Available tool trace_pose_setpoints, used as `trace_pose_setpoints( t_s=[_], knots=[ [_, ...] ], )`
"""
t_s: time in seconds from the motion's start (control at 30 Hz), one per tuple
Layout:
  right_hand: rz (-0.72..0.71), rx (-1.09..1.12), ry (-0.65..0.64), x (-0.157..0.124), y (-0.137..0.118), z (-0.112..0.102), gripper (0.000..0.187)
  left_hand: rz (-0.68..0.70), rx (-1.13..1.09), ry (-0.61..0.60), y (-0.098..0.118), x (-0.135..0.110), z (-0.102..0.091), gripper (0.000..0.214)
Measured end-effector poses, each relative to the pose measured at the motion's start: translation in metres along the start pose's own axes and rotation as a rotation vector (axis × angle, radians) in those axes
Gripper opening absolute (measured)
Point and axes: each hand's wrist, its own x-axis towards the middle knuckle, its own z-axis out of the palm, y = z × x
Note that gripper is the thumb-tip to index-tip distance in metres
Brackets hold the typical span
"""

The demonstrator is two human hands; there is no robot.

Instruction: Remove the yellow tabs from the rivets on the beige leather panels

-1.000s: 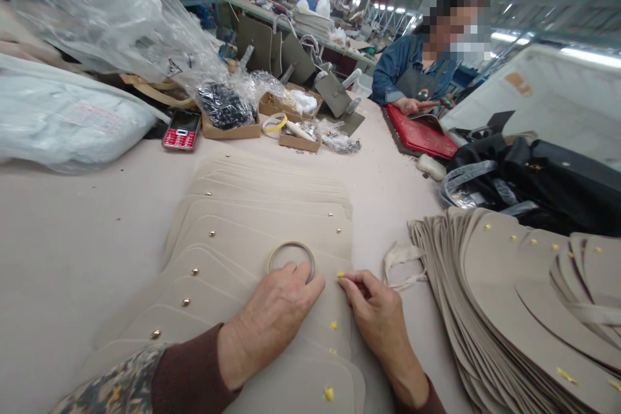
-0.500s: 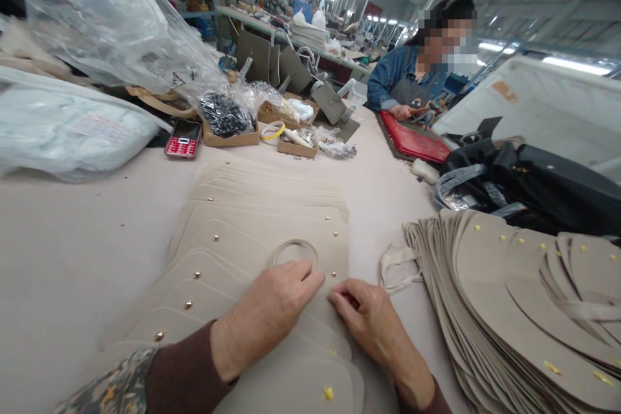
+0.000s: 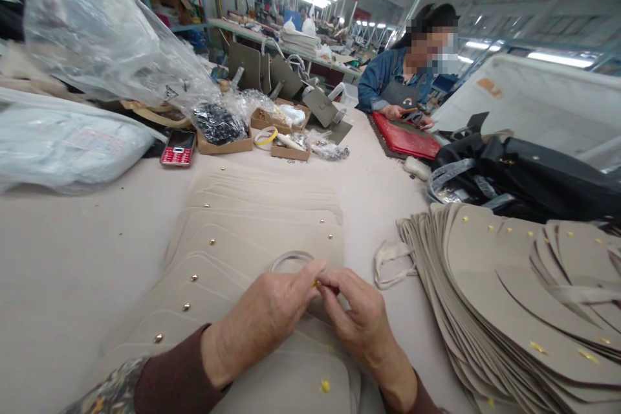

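Note:
My left hand (image 3: 264, 317) and my right hand (image 3: 356, 317) meet over a fanned row of beige leather flaps (image 3: 242, 239) with brass studs. Both hands pinch a small yellow bit (image 3: 315, 283) between their fingertips. A tape ring (image 3: 291, 261) lies on the flaps just beyond my left fingers. Another yellow bit (image 3: 323, 386) sits on the nearest flap.
A big fanned stack of beige flaps (image 3: 509, 297) lies at the right, with a cloth scrap (image 3: 388, 259) beside it. Black bags (image 3: 528, 174) sit behind. Cardboard trays of hardware (image 3: 223, 136), a red phone (image 3: 177, 147) and plastic bags (image 3: 97, 45) stand further back. A co-worker (image 3: 398, 77) works at a red mat (image 3: 407, 136).
My right hand moved left from the flap's edge to meet my left hand, which lifted its fingers off the ring; both now pinch the small yellow bit. The view tilted slightly.

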Motion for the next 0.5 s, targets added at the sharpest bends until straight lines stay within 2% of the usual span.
trace_pose_setpoints(
  t_s=[0.1, 0.23, 0.33, 0.4, 0.5],
  knots=[
    [-0.059, -0.084, 0.044, -0.0022, 0.0011, 0.0049, 0.016, -0.012, -0.028, -0.034, 0.0011, 0.0001, -0.0006, 0.029],
    [-0.106, -0.169, 0.137, -0.0057, -0.0005, 0.0079, 0.017, -0.115, -0.123, -0.114, 0.0023, -0.0002, -0.0028, 0.009],
    [-0.071, -0.148, 0.166, -0.0067, -0.0046, 0.0074, 0.019, -0.134, -0.133, -0.099, 0.0036, 0.0018, -0.0051, 0.012],
    [0.075, -0.04, 0.15, -0.0061, -0.0073, 0.0073, 0.017, -0.101, -0.12, -0.063, 0.0051, 0.0045, -0.0063, 0.016],
    [0.483, 0.267, 0.091, -0.0028, -0.0071, 0.0075, 0.012, -0.011, -0.095, 0.013, 0.0088, 0.0088, -0.0075, 0.02]
  ],
)
